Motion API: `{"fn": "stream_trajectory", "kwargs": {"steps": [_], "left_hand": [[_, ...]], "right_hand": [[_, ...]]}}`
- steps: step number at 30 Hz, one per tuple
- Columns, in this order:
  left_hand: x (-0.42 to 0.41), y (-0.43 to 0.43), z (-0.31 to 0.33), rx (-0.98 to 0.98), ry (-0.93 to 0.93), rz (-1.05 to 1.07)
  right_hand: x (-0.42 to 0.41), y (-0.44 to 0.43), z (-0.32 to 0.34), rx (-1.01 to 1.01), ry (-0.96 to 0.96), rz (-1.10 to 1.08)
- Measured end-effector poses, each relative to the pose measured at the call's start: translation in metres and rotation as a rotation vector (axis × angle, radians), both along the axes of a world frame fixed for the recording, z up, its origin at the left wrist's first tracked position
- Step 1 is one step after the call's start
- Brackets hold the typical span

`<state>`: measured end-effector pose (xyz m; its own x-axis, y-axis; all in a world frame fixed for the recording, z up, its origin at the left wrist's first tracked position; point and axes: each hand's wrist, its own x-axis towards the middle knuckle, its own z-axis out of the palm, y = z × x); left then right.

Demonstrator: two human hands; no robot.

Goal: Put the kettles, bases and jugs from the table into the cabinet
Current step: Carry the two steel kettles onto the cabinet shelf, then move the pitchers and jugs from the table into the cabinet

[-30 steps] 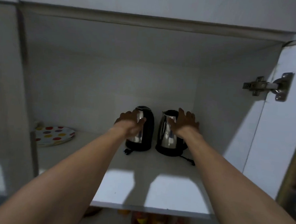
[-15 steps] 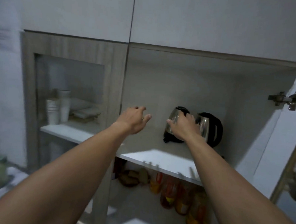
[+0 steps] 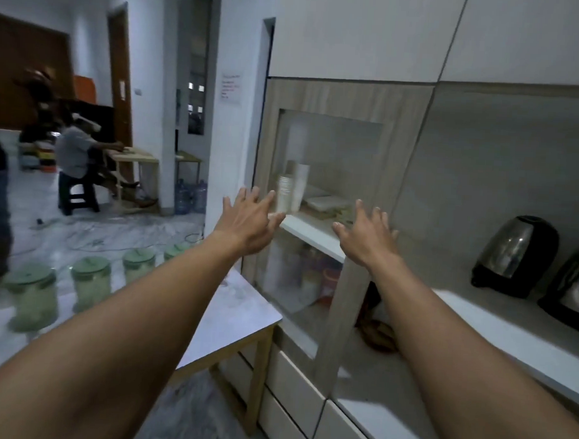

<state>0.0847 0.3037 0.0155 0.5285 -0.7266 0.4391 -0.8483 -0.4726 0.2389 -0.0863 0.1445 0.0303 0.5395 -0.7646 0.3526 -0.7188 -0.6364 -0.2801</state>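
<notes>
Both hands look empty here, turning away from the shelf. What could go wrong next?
Three risks:
1. The jugs crowd the table closely; grabbing one might knock its neighbour.
2. The two kettles take up the visible shelf space, so later items may bump them.
3. The left hand and right hand swing near the glass door, while motion blur suggests a fast turn.

Two kettles (image 3: 516,254) (image 3: 576,294) stand on the cabinet shelf (image 3: 497,327). Four green-lidded jars (image 3: 32,296) (image 3: 90,284) (image 3: 138,263) (image 3: 175,252) sit on the surface (image 3: 236,304). Two hands (image 3: 249,222) (image 3: 369,238) are in view, both empty. Two water bottles (image 3: 182,197) (image 3: 199,196) stand on the floor.
</notes>
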Motion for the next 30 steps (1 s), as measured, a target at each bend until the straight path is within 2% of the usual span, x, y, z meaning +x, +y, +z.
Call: {"fn": "stream_trajectory", "kwargs": {"steps": [10,19,30], "left_hand": [[0.088,0.194,-0.031,0.053,0.063,0.393],[0.149,0.32,-0.057,0.059,0.127,0.598],[0.233,0.424,-0.116,0.033,0.167,0.743]], "right_hand": [[0.147,0.143,-0.027,0.026,0.074,0.348],[0.267,0.256,-0.053,0.054,0.104,0.577],[0.378,0.367,-0.113,0.11,0.101,0.765]]}}
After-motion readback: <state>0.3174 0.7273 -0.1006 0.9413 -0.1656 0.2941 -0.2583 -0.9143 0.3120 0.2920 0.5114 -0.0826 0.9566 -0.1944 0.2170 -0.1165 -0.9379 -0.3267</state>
